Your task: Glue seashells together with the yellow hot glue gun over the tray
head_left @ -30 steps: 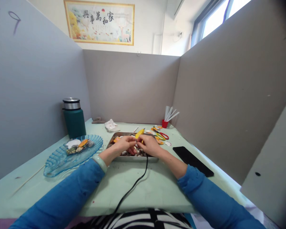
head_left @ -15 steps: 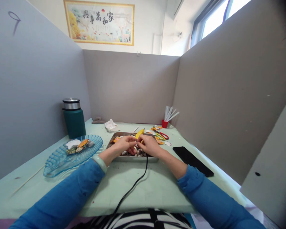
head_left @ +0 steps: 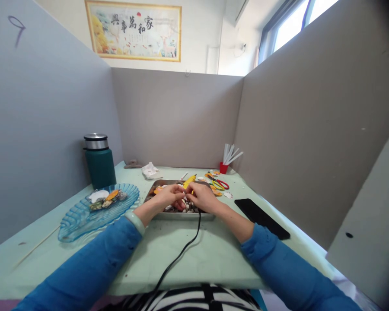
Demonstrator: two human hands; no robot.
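Observation:
My left hand (head_left: pixel 170 196) and my right hand (head_left: pixel 201 195) meet over a metal tray (head_left: pixel 181 216) of small stones and shell-like pieces. The fingertips of both are pinched close together, thumbs and forefingers nearly touching. Whatever lies between them is too small or hidden to make out. Just behind the right fingers a yellow glue gun (head_left: pixel 189 180) rests at the tray, partly covered by that hand. Its black cord (head_left: pixel 184 249) runs over the tray's front rim towards my lap.
Left stands a blue glass plate (head_left: pixel 73 224) with stones, near a green bottle (head_left: pixel 100 169). Scissors (head_left: pixel 223 184), a red cup (head_left: pixel 224 168) of white sticks and a black phone-like slab (head_left: pixel 262 219) lie right. Crumpled tissue (head_left: pixel 151 171) sits behind. Grey partitions (head_left: pixel 178 116) enclose the table.
Both hands stay pinched together over the tray with hardly any movement. The whole view has shifted very slightly.

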